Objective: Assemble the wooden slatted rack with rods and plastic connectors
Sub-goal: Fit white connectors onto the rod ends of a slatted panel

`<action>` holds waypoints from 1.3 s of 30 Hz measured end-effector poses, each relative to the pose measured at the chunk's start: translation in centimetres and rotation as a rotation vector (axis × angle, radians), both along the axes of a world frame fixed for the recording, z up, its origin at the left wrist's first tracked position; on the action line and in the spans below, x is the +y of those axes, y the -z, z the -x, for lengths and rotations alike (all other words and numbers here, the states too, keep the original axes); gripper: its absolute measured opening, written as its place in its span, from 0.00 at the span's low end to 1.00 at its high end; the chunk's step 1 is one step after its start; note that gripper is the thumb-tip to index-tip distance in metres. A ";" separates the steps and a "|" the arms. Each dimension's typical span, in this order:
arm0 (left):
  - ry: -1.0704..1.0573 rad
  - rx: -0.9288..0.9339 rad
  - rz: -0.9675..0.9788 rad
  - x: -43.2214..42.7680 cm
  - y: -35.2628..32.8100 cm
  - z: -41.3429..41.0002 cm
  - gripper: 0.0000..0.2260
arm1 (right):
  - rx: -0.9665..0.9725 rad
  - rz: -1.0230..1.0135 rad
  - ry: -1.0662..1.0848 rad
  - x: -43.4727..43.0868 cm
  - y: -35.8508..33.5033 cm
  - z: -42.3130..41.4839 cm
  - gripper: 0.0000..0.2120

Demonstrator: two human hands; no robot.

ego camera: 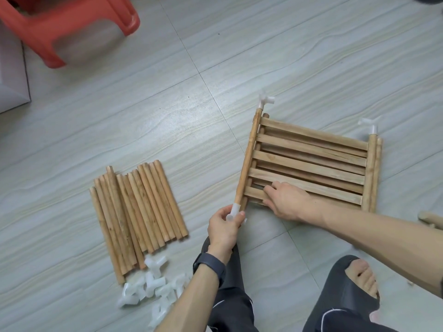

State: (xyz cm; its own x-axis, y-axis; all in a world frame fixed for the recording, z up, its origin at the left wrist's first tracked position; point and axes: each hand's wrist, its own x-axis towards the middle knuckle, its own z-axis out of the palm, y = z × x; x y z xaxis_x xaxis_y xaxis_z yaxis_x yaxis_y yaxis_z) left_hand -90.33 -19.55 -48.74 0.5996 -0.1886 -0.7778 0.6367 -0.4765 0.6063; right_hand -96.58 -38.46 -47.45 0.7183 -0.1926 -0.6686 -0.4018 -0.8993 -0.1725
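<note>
The left hand (225,224) pinched a white connector (233,210) on the near left corner of the slatted panel (309,164). The right hand (285,200) pressed flat, fingers straight, on its near slats. The 2 far corners already carried connectors. Loose rods (139,207) and spare connectors (153,288) lay left of the panel, so I judged most work remained.

A red plastic stool (40,37) is standing on the grey tiled floor (311,56) at your far left, a white box (12,80) is sitting beside it (partly cropped), and you are wearing dark slippers (335,291).
</note>
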 end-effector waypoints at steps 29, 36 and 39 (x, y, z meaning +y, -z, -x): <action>0.992 -0.609 -0.202 1.3 -0.8 -3.7 0.25 | -0.063 0.136 -0.161 0.5 0.8 0.8 0.15; 0.810 -0.629 -0.315 11.0 -2.0 -4.1 0.12 | -0.136 0.369 -0.434 0.3 0.6 1.6 0.10; 0.913 -0.613 -0.478 17.2 -1.5 -3.2 0.13 | -0.065 0.373 -0.502 -1.3 -0.3 1.5 0.13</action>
